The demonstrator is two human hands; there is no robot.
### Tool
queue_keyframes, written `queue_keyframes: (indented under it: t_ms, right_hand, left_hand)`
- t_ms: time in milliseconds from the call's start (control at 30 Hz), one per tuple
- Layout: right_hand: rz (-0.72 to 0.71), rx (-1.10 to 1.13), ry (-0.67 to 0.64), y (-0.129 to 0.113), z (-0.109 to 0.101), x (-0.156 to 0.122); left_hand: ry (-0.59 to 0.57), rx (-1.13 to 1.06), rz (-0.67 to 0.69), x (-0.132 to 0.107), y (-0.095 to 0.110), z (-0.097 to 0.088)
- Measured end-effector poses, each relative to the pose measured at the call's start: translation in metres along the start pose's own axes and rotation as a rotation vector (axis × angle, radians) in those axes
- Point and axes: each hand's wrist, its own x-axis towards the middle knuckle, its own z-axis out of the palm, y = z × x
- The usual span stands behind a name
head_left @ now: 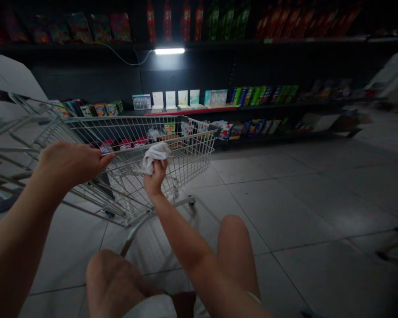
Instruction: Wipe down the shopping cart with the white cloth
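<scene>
Head view: left hand (69, 165) clasps the cart rim (130, 150), right hand (155, 177) clenches a white cloth (155, 154).

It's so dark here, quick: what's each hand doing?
Left hand: closed, gripping the cart rim.
Right hand: closed, holding a white cloth.

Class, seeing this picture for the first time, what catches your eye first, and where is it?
The wire shopping cart at centre left stands out first, the left hand gripping its top rim and the right hand holding a crumpled white cloth against it. Behind, a bright strip light glows above dark shelves of colourful packets.
</scene>
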Motion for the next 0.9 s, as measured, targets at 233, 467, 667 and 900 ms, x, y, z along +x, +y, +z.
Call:
queue_keyframes:
  t_ms: [233, 467, 667, 900]
  right_hand:
    - [-0.341, -0.106, -0.496, 0.077, -0.057, 0.043]
    - [-0.020, -0.237, -0.117, 0.098, -0.089, 0.109]
    - [-0.407, -0.094, -0.509, -0.010, -0.056, 0.107]
    - [-0.638, -0.077, -0.697, -0.003, -0.062, 0.126]
  left_hand:
    - [0.015, 0.050, -0.004, -0.005, -0.001, 0.001]
    - [0.020, 0.017, -0.001, -0.005, 0.000, 0.000]
    - [0.025, 0.003, 0.005, -0.003, 0.002, 0.000]
    - [0.013, 0.052, 0.011, -0.006, 0.001, -0.004]
